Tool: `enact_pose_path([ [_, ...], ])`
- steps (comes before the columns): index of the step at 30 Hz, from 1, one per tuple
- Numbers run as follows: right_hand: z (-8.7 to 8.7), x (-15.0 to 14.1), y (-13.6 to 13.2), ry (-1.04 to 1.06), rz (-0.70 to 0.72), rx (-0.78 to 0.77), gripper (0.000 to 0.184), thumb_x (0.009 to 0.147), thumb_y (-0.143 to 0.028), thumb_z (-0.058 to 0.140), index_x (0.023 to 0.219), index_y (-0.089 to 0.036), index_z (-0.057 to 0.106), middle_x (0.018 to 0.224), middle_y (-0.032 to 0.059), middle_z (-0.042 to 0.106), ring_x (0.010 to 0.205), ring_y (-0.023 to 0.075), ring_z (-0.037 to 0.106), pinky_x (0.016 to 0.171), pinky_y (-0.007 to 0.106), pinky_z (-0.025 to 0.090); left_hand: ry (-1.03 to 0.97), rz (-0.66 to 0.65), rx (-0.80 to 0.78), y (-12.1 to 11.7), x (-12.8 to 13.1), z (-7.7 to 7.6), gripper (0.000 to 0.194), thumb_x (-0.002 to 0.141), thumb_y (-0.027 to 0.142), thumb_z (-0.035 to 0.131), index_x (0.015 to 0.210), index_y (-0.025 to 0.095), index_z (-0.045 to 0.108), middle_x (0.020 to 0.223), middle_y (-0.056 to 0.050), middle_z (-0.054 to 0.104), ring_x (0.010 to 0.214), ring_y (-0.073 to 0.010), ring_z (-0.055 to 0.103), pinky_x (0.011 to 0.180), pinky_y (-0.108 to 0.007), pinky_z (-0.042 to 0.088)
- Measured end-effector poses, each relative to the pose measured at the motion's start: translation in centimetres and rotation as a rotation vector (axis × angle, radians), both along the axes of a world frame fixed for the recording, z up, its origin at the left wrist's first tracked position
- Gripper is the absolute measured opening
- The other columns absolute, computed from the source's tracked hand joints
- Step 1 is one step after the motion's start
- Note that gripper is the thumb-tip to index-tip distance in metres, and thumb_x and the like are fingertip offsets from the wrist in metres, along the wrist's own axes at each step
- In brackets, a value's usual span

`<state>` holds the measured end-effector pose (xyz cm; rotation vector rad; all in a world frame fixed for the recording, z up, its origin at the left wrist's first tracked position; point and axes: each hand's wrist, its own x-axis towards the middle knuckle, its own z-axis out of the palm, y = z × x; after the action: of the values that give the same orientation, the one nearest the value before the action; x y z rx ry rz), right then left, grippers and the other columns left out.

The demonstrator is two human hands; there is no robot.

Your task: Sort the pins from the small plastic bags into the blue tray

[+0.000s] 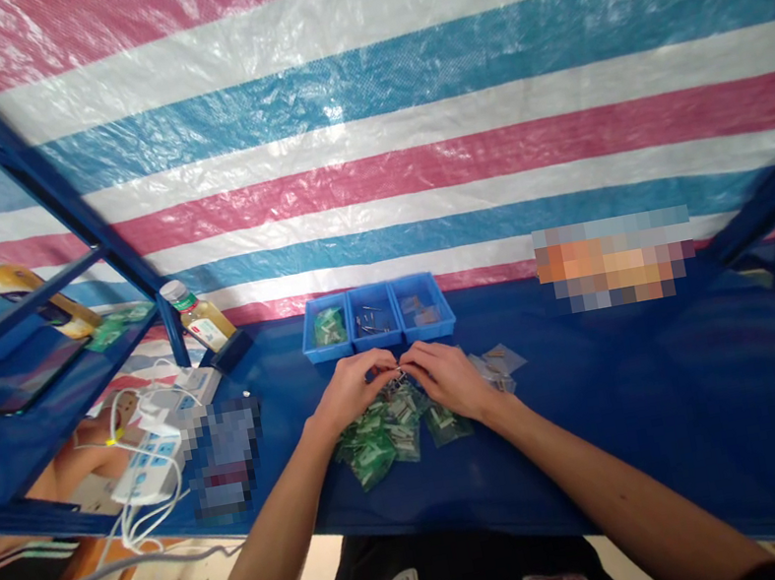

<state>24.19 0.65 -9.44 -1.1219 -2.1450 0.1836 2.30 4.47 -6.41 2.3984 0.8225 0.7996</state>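
My left hand (354, 386) and my right hand (442, 375) meet fingertip to fingertip in front of the blue trays. Both are closed in a pinch, and what lies between the fingers is too small to make out. Shiny bits of metal (398, 381) show just below the fingertips. Under the hands is a pile of small green-tinted plastic bags (371, 453) with metal pieces inside. Clear bags (498, 365) lie beyond my right hand. The left blue tray (330, 350) holds a green bag, the middle tray (377, 340) loose metal pins, the right tray (429, 329) small clear bags.
A white power strip (145, 468) with tangled cables and a blurred-out flat object (228, 458) lie to the left. A drink bottle (199, 315) stands by the blue frame post. Another person's arm shows beneath the left shelf. A pixelated item (615, 262) sits at the back right.
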Motion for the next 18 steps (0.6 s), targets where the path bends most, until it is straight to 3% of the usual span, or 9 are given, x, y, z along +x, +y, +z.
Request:
enact_pose_path([
  [9,0.15,0.17,-0.22,0.041,-0.028,0.006,0.017,0.107,-0.026,0.047,0.107,-0.023,0.064,0.097,0.0056,0.069,0.086,0.021,0.067,0.083,0.032,0.049,0.066,0.041,0.115,0.3,-0.23,-0.26,0.022,0.101,0.034,0.06,0.103,0.019,0.075,0.096,-0.006,0.076,0.086,-0.0167,0.069,0.083,-0.027,0.053],
  [18,0.15,-0.03,-0.27,0.012,-0.008,0.0,0.022,0.108,-0.026,0.043,0.109,-0.024,0.065,0.101,0.0069,0.071,0.09,0.0222,0.067,0.082,0.034,0.05,0.085,0.024,0.134,-0.16,0.14,0.13,0.026,0.102,0.037,0.057,0.104,0.017,0.075,0.091,-0.007,0.074,0.082,-0.0169,0.068,0.078,-0.027,0.053],
])
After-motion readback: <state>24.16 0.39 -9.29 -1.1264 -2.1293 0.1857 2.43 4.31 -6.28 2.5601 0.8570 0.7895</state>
